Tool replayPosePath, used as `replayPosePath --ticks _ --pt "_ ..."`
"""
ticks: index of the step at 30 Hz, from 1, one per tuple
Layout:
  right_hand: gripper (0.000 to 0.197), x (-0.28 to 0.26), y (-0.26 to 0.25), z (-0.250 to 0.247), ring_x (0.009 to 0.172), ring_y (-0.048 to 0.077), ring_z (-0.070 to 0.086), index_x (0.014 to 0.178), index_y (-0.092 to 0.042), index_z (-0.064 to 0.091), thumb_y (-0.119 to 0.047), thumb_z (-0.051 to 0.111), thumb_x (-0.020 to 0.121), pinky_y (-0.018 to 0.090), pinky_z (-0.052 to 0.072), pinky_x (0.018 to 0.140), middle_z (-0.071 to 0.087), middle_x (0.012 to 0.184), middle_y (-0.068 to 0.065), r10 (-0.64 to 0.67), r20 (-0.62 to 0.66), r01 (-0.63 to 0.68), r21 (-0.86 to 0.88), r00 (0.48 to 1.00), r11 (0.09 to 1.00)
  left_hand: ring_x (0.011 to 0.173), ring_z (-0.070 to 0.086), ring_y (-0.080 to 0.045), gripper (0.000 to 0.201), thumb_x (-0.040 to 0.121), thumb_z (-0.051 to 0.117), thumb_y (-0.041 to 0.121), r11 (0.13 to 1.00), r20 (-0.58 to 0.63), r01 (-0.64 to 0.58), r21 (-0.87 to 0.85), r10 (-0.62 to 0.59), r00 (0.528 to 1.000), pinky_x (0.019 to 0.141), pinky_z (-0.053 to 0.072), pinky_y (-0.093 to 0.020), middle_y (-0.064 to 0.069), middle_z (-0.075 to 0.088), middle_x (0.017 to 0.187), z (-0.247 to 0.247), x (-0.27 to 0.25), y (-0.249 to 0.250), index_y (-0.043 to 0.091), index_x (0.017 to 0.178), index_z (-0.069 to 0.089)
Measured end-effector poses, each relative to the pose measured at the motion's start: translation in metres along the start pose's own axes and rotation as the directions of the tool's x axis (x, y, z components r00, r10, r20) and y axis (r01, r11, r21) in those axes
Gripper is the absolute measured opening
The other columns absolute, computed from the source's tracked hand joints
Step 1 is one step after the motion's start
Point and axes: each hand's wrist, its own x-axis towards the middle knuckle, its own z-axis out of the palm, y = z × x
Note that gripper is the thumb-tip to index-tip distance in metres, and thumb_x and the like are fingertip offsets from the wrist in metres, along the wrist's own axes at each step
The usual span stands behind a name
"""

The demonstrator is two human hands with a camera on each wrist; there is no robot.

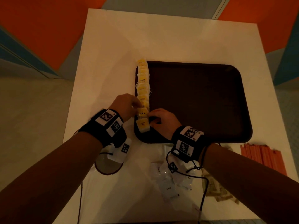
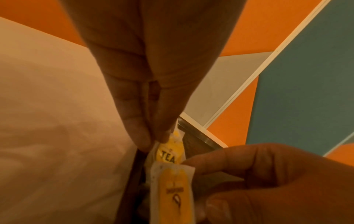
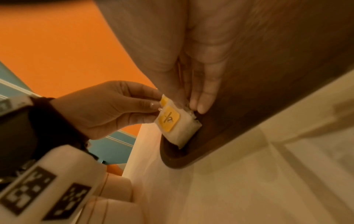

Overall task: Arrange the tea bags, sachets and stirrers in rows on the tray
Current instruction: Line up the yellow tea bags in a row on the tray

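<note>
A: What do the tea bags (image 1: 143, 94) look like?

B: They are small white packets with yellow labels. They lie in one long row, each overlapping the next, down the left edge of the dark brown tray (image 1: 202, 101), left of the frame's middle. One label says TEA.

A: What are the hands doing?

B: The left hand (image 1: 124, 105) pinches the left side of the TEA bag (image 2: 168, 153) with thumb and fingertips. The right hand (image 1: 161, 119) has its fingers curled and touches the right side of the nearest bag (image 3: 176, 124), at the tray's near left corner.

A: Is there room?

B: Yes. To the right of the row the tray floor is bare. Lower in the frame, white sachets (image 1: 171, 183) lie in a loose pile on the white table (image 1: 113, 46). Orange stirrers (image 1: 262, 157) lie at the right edge.
</note>
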Motion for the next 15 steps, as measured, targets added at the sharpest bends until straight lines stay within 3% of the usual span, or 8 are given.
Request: replayPosePath --ticks 6,9,13,15 --pt "0.034 0.003 0.000 -0.006 0.104 0.023 0.059 0.117 -0.011 0.061 -0.002 0.057 0.085 0.034 0.048 0.096 0.052 0.124 0.009 0.015 0.033 -0.015 -0.007 0.999 1.000 0.080 0.068 -0.026 0.013 0.083 0.064 0.012 1.000 0.072 0.029 -0.005 -0.028 0.997 0.076 0.056 -0.033 -0.012 0.071 0.092 -0.002 0.005 0.003 0.009 0.094 0.070" --pt "0.038 0.006 -0.001 -0.008 0.107 0.023 0.058 0.121 -0.010 0.058 0.000 0.054 0.085 0.032 0.047 0.097 0.048 0.130 0.009 0.022 0.062 -0.023 0.010 0.998 1.000 0.076 0.069 -0.027 0.009 0.080 0.068 0.008 0.998 0.043 0.048 -0.051 -0.046 0.998 0.070 0.057 -0.033 -0.012 0.071 0.089 -0.007 0.007 0.003 0.009 0.089 0.069" --pt "0.039 0.010 0.002 -0.011 0.109 0.023 0.057 0.122 -0.010 0.058 0.005 0.051 0.085 0.027 0.045 0.097 0.047 0.131 0.008 0.015 0.023 -0.016 0.014 1.000 1.000 0.069 0.065 -0.023 0.018 0.076 0.072 0.008 0.996 -0.043 0.056 -0.063 -0.059 0.997 0.072 0.056 -0.036 -0.013 0.070 0.095 -0.017 0.013 0.000 0.007 0.093 0.067" --pt "0.040 0.014 0.002 -0.014 0.109 0.020 0.057 0.123 -0.011 0.057 0.004 0.050 0.086 0.024 0.044 0.097 0.048 0.132 0.006 0.038 0.006 -0.038 0.036 0.999 0.999 0.073 0.064 -0.022 0.025 0.075 0.073 0.009 0.993 -0.057 0.062 -0.097 -0.068 0.996 0.077 0.056 -0.035 -0.012 0.069 0.100 -0.019 0.017 0.000 0.006 0.099 0.067"
